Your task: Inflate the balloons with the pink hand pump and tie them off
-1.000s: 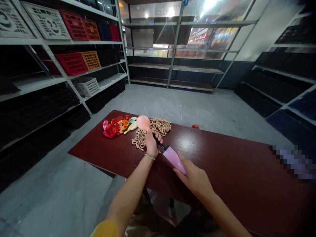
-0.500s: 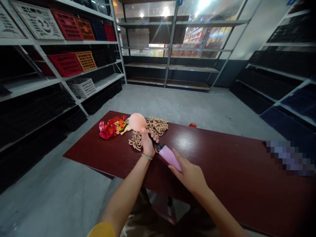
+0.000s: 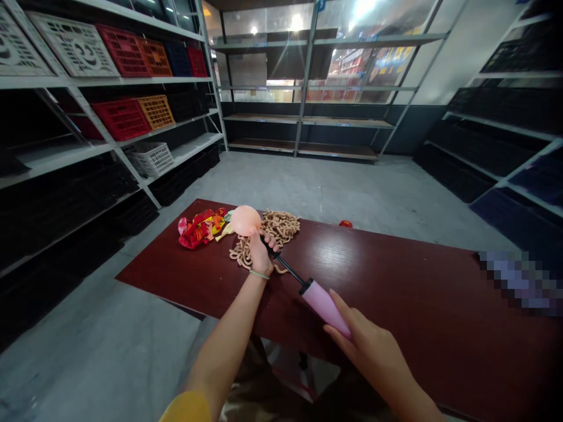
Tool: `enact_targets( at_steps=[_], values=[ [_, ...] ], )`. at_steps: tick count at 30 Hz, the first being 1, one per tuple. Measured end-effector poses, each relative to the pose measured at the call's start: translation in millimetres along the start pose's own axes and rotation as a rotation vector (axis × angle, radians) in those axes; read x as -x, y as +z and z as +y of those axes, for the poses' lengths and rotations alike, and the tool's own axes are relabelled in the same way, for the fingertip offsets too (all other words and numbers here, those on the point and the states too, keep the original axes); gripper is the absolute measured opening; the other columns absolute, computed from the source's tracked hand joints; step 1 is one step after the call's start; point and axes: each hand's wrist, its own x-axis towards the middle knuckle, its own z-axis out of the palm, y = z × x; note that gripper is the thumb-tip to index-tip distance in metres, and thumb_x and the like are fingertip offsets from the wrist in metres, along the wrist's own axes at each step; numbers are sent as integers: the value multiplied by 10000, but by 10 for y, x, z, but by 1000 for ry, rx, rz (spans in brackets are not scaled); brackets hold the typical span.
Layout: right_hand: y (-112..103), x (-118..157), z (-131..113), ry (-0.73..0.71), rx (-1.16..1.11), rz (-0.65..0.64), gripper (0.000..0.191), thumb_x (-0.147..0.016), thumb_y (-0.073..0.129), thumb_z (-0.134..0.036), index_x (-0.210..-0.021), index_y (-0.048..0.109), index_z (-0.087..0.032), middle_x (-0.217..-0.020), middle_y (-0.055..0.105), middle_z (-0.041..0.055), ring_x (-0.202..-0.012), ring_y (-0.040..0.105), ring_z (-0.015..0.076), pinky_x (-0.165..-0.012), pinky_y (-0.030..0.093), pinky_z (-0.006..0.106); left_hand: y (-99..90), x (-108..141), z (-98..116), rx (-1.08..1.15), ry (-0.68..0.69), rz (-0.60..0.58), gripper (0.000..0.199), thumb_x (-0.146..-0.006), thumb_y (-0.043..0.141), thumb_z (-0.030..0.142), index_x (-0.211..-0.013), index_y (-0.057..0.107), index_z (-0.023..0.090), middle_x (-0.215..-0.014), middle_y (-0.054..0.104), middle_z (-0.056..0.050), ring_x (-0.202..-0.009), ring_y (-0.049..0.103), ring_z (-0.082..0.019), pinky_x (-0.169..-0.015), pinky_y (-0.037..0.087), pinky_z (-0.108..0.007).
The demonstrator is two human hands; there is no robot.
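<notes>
A small, partly inflated peach balloon (image 3: 245,220) sits at the front end of a hand pump (image 3: 326,306) with a pink barrel and a black rod. My left hand (image 3: 262,255) is closed around the pump's black end and the balloon's neck. My right hand (image 3: 367,340) grips the pink barrel, with a length of black rod showing between the two hands. Beneath and behind my left hand lie tan, curly worm-like pieces (image 3: 281,226) in a heap. Left of the balloon is a pile of flat balloons (image 3: 200,228), mostly red and yellow.
The dark red-brown table (image 3: 387,281) stretches to the right, where a pixelated object (image 3: 519,278) lies at its edge. A small red thing (image 3: 345,224) shows past the far edge. Shelves with crates (image 3: 121,117) stand left; more racks (image 3: 303,120) stand behind and right.
My right hand has pulled the pink barrel back toward me and to the right, baring more of the black rod. My left hand and the balloon stay almost in place.
</notes>
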Motion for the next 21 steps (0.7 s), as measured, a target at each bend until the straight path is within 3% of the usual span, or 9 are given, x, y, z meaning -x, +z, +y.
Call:
enact_targets(
  at_steps=[5, 10, 14, 21],
  values=[
    [-144, -540, -218, 77, 77, -127, 579, -947, 443, -513, -1484, 342, -322, -1015, 706, 67, -756, 701, 224, -583, 471, 271, -68, -52, -5, 40, 29, 12, 295, -949, 481, 432, -769, 426, 206, -577, 354, 58, -432, 373, -75, -391, 293, -191],
    [-158, -984, -611, 67, 103, -172, 637, -934, 456, -549, -1500, 320, -289, -1023, 696, 92, -769, 693, 241, -627, 478, 299, -106, -46, 0, 37, 7, 12, 324, -933, 506, 464, -756, 423, 206, -564, 348, 61, -425, 377, -78, -388, 299, -194],
    [-121, -816, -614, 40, 73, -161, 627, -960, 431, -503, -1515, 290, -249, -1008, 676, 97, -808, 683, 240, -628, 480, 298, -119, -80, 53, 26, 7, 21, 309, -929, 521, 446, -758, 423, 207, -550, 341, 66, -403, 354, -76, -364, 264, -193],
    [-111, -274, -105, -40, -8, -86, 593, -976, 391, -488, -1509, 300, -246, -972, 676, 76, -796, 691, 220, -606, 492, 288, -129, -134, 183, 47, 71, 36, 326, -914, 538, 468, -757, 423, 207, -556, 345, 71, -405, 348, -67, -367, 271, -180]
  ],
)
